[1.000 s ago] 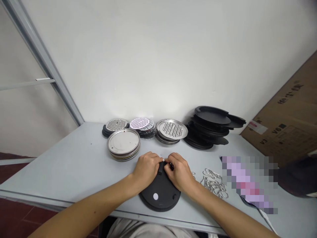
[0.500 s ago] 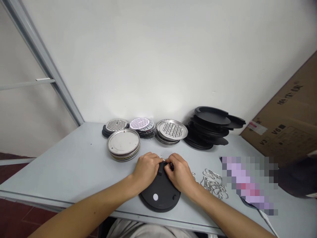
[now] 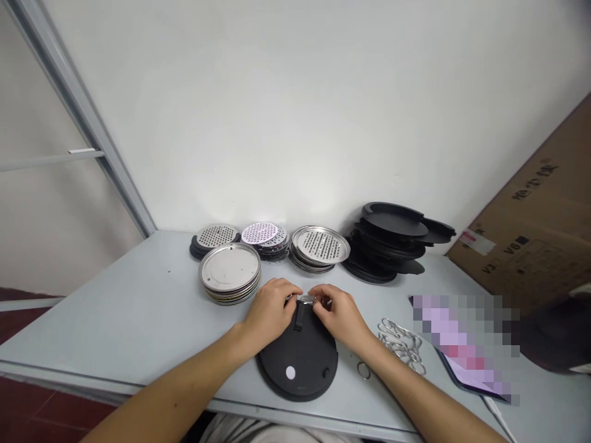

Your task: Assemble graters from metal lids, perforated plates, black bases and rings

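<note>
A round black disc (image 3: 298, 357) lies flat before me near the front edge of the table, with a white round sticker and a short black strap (image 3: 299, 316) at its far end. Where the strap ends, a shiny metal clip (image 3: 306, 299) shows between my fingertips. My right hand (image 3: 340, 314) pinches this clip between thumb and fingers. My left hand (image 3: 273, 312) rests against the disc's left side, fingers bent and thumb close to the index finger beside the clip; what they grip is hidden. Loose metal clips (image 3: 399, 344) lie in a heap right of my right hand.
Behind the disc stand stacked steel plates (image 3: 231, 269), perforated discs (image 3: 264, 234), grater plates (image 3: 320, 246) and a leaning pile of black trays (image 3: 392, 224). A metal ring (image 3: 364, 370) lies by my right forearm. Right are a phone (image 3: 475, 375) and a cardboard box (image 3: 545, 227).
My fingertips have drawn slightly apart at the disc's far end, and more of the metal clip and strap shows. The ring by my right forearm is now in sight.
</note>
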{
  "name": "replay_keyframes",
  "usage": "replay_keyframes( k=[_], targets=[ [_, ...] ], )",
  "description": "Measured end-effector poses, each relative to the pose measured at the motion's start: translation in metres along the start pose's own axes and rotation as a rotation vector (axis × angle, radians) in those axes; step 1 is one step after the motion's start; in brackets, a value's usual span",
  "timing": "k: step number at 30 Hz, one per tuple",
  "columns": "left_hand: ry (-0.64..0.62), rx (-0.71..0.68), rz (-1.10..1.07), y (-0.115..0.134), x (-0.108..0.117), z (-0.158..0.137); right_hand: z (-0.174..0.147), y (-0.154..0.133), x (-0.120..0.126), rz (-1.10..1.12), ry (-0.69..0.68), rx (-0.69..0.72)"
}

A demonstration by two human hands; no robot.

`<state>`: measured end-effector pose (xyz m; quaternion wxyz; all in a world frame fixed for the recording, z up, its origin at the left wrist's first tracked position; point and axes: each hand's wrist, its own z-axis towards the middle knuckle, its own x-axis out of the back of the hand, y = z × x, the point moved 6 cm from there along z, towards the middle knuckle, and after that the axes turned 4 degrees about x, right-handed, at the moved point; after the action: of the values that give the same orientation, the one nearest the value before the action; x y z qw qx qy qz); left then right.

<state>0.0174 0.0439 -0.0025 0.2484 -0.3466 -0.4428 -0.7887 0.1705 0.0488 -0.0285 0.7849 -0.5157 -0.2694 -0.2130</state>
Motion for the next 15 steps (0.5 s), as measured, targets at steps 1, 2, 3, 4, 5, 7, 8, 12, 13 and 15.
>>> replay_keyframes(
  k=[1,2,3,4,5,7,8,12,13,15],
  targets=[
    [0.008,0.005,-0.015,-0.002,0.001,0.001,0.001,0.004,0.001,0.046,-0.004,-0.033],
    [0.013,0.01,-0.03,-0.005,0.002,0.003,0.003,0.009,0.001,0.1,-0.009,-0.067],
    [0.017,0.016,-0.047,-0.007,0.003,0.004,0.004,0.013,0.001,0.162,-0.016,-0.1],
    [0.015,0.022,-0.066,-0.009,0.003,0.005,0.004,0.018,0.001,0.234,-0.027,-0.137],
    [0.009,0.027,-0.085,-0.011,0.003,0.005,0.005,0.023,0.0,0.307,-0.034,-0.176],
    [-0.011,0.037,-0.116,-0.012,0.002,0.006,0.005,0.03,-0.002,0.429,-0.033,-0.246],
    [-0.021,0.041,-0.124,-0.012,0.002,0.006,0.005,0.032,-0.001,0.474,-0.026,-0.276],
    [-0.047,0.037,-0.136,-0.008,0.0,0.005,0.004,0.029,-0.002,0.684,-0.055,-0.375],
    [-0.055,0.032,-0.137,-0.007,0.0,0.005,0.003,0.027,-0.003,0.753,-0.074,-0.397],
    [-0.073,0.019,-0.14,-0.006,-0.002,0.006,0.003,0.023,-0.003,0.87,-0.098,-0.418]
  ],
)
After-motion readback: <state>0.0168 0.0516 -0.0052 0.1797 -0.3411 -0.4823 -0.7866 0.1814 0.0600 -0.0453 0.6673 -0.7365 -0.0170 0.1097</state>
